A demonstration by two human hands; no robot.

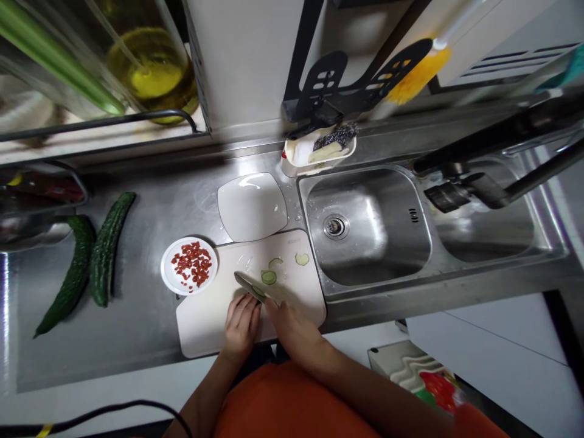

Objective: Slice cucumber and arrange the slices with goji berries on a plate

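My right hand [292,325] is closed around the handle of a kitchen knife [247,283], whose blade points up and left across the pale cutting board [205,322]. Beside the blade, my left hand [241,322] has its fingers curled down on a cucumber, mostly hidden beneath them. A cut cucumber slice [258,291] shows against the far side of the blade. Farther up the board lie more thin slices, among them a round slice [269,277] and a pale slice [302,260] near the right edge.
A white plate [252,207] touches the board's far edge. At the left stand a small dish [166,274] of chopped red pieces and two whole cucumbers [107,252]. On the right are a steel sink [365,237], a black faucet [479,140] and a sponge holder [319,163].
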